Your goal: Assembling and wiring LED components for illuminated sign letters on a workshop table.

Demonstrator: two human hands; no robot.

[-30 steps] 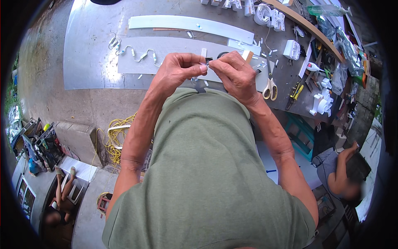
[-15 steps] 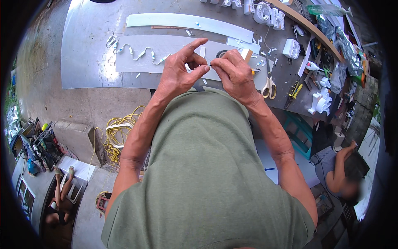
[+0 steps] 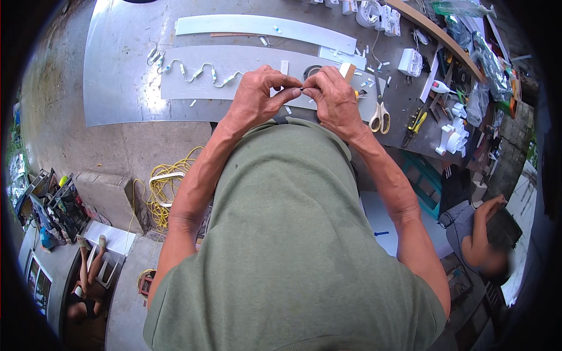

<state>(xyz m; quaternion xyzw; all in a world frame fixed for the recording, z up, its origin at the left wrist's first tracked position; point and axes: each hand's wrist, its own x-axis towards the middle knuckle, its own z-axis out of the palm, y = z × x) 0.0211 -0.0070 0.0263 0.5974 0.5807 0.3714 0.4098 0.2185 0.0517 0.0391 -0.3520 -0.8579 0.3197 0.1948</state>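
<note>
One head-worn fisheye looks steeply down, close above the workbench (image 3: 117, 88).

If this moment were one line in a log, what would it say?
left hand pinching small dark piece | right hand pinching it too | over grey panel | scissors at right

Yellow-handled scissors (image 3: 380, 118) lie on the grey table (image 3: 117, 88) near a roll of black tape (image 3: 312, 71), with a coiled yellow cable (image 3: 161, 187) on the floor below.
</note>
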